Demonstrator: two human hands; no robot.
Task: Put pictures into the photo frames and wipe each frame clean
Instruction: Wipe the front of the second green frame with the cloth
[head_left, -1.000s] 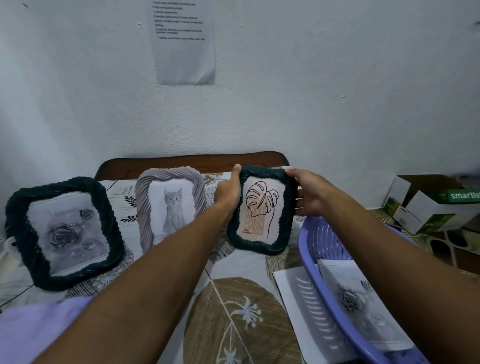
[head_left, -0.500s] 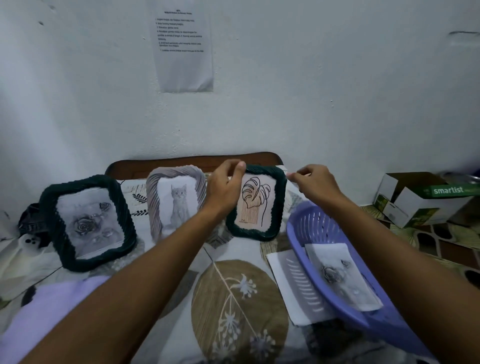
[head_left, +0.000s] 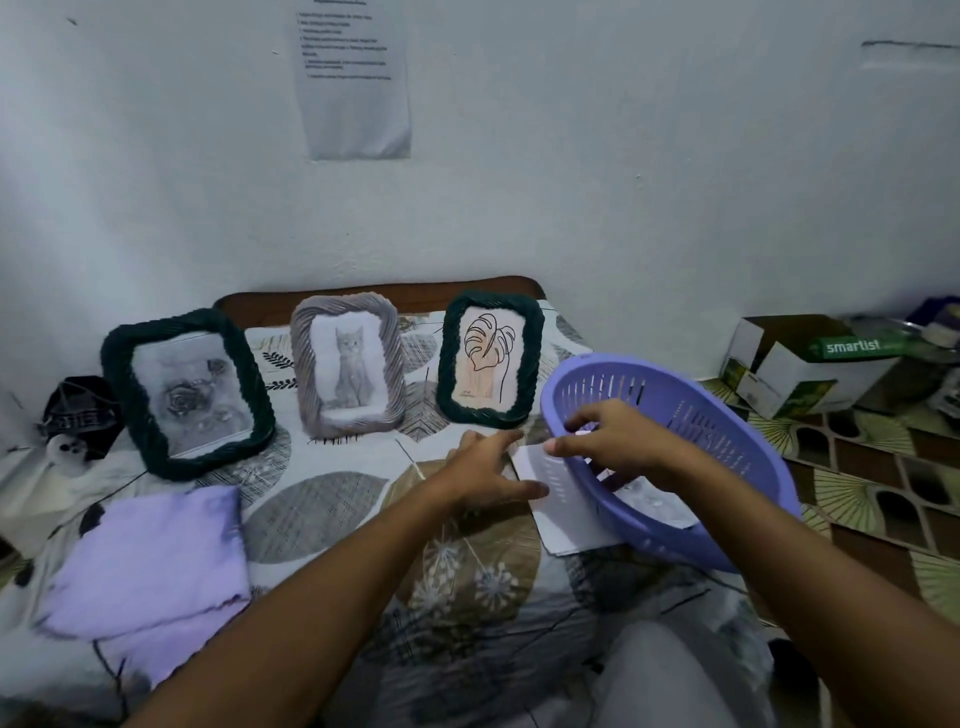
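Note:
Three filled photo frames stand in a row against the wall: a dark green frame with a rose picture (head_left: 187, 389), a grey frame with a cat picture (head_left: 348, 369) and a dark green frame with a leaf drawing (head_left: 491, 358). Neither hand touches them. My left hand (head_left: 488, 473) lies flat with straight fingers on the tablecloth, its fingertips at the edge of a white sheet (head_left: 563, 519). My right hand (head_left: 613, 441) grips the near rim of the purple basket (head_left: 691, 410), thumb outside, fingers inside. A rose picture (head_left: 654, 501) lies in the basket. A folded purple cloth (head_left: 150, 561) lies at the front left.
A cardboard box marked smartist (head_left: 810, 364) sits on the patterned floor at the right. A black object (head_left: 78, 410) lies left of the frames. A printed sheet (head_left: 353, 78) hangs on the wall. The white sheet lies partly under the basket.
Both hands have let go of the leaf frame, which now stands by itself, and have come down toward me. The right hand now holds the basket's rim, and the left rests by the white sheet.

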